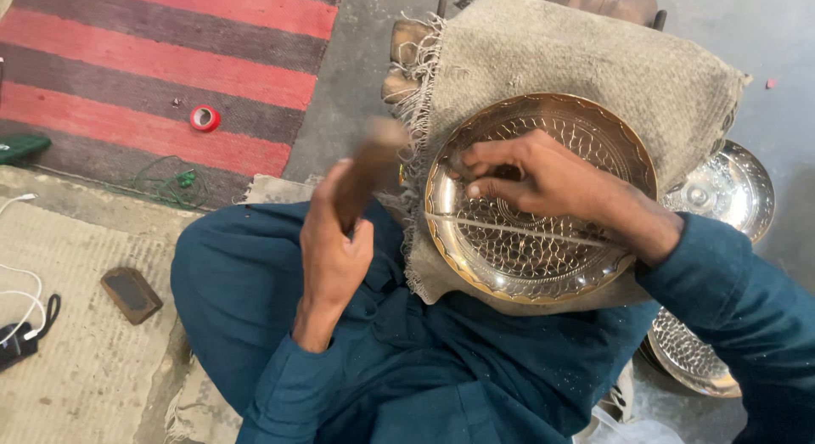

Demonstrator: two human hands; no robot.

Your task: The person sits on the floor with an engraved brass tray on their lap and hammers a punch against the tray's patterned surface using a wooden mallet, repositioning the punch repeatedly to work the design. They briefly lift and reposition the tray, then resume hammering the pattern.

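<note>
Two hands worked: left hand [333, 240] gripped a wooden handle [367, 168], raised; right hand [535, 174] pinched a small tool on the brass plate [543, 266]. Engraving covered most; plain strip remained at 6 o'clock.

Landmark: brass plate [543, 240], engraved, on burlap cloth [594, 62] over lap. Right hand [535, 177] rests on plate's upper middle, fingers pinched, tool there too small to tell. Left hand [335, 240] left of plate, gripping blurred wooden handle [369, 164]. Silver plates [730, 189] right of plate. Red tape roll [205, 118] far left.
</note>
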